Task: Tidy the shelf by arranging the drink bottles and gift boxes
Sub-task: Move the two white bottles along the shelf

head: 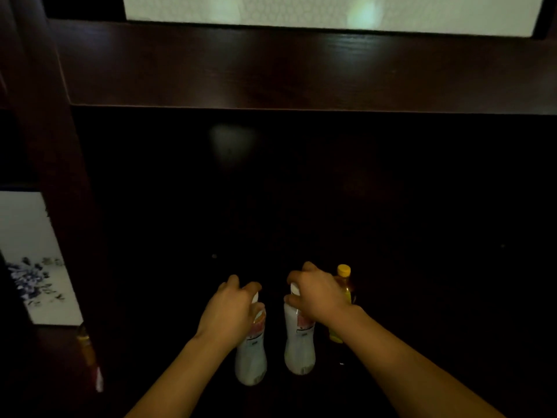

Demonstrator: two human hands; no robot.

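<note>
At the far left a white panel [33, 267] painted with blue flowers is seen. Below it is a dim reddish bottle [87, 351] that is too dark to be made out further. On the dark shelf [422, 267] two white bottles stand upright, near each other but apart.

The left white bottle [251, 360] is gripped at its top by the left hand [229, 309], with the fingers [233, 280] curled down over cap and neck. The right white bottle [300, 348] is held in the same way by the right hand [319, 294]. Just behind that hand a yellow-capped bottle [343, 271] is partly hidden.

The white bottles are judged to be smooth, fairly stiff plastic. If full, they would be weighty enough to swing when lifted by the cap. A steadier hold would probably be had at the narrowed waist, where the fingers could be wrapped right round. How full they are cannot be told. No gift boxes are in view.
</note>
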